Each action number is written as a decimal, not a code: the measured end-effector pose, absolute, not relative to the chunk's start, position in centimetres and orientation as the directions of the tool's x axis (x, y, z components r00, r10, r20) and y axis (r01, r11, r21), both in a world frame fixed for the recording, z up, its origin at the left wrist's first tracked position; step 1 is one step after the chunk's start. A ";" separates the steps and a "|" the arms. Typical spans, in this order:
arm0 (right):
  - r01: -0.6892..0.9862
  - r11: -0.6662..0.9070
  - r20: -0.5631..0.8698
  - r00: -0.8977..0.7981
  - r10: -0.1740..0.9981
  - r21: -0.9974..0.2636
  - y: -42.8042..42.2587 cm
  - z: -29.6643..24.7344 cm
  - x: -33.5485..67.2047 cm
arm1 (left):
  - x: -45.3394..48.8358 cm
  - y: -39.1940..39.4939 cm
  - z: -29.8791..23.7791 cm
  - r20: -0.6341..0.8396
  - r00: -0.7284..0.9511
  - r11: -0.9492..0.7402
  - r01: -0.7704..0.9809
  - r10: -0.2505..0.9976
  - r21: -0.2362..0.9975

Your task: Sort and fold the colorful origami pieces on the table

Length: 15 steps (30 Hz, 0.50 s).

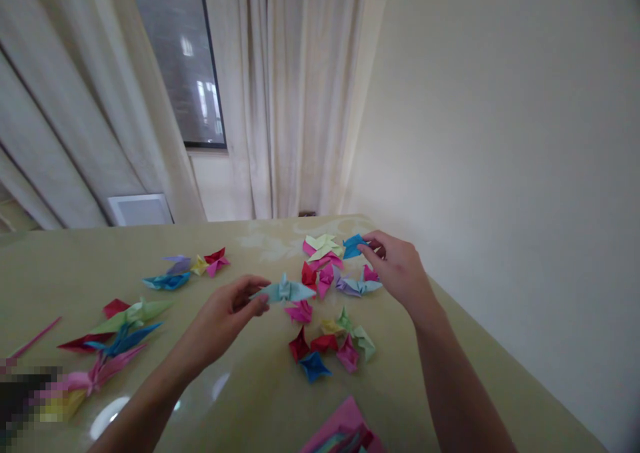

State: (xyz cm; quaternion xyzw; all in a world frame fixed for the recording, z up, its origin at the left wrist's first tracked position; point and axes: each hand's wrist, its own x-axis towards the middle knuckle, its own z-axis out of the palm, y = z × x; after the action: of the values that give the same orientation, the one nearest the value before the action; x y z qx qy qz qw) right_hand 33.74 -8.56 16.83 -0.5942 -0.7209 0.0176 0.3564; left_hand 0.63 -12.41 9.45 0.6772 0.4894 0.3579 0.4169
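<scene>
My left hand pinches a pale blue origami crane by one wing, its wings spread wide. Between the thumb and fingers of my right hand is a blue folded paper piece, partly covered by the fingertips. Below and between the hands lie several folded paper cranes, among them a red one, a pink one and a lilac one. A pale yellow-green folded piece rests on pink paper left of my right hand. Nearer me is a cluster with a dark blue crane.
More cranes, including a light green one and a pink one, lie on the table at left, near a thin pink stick. A pink packet sits at the front edge. A wall bounds the right; curtains hang behind.
</scene>
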 end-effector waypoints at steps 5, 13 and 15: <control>0.871 0.220 0.476 0.018 0.879 -0.440 -8.1 16.1 33.9 | -1.8 -11.6 8.7 0.080 0.281 -0.179 0.348 0.956 0.920; 0.809 0.328 0.486 -0.061 0.872 -0.487 -9.3 17.1 32.9 | -17.5 -11.2 6.0 -0.016 -0.258 0.258 0.966 0.966 -0.033; 0.802 0.345 0.485 -0.080 0.871 -0.487 -9.5 17.0 32.4 | -18.8 -11.6 5.6 -0.148 -0.315 0.315 0.949 0.937 -0.024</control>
State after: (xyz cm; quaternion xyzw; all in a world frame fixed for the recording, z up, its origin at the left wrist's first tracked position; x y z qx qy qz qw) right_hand 32.40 -9.49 17.04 -0.5702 -0.7334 0.0467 0.3673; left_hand -18.83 -11.57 5.60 0.5827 0.8092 -0.0532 0.0532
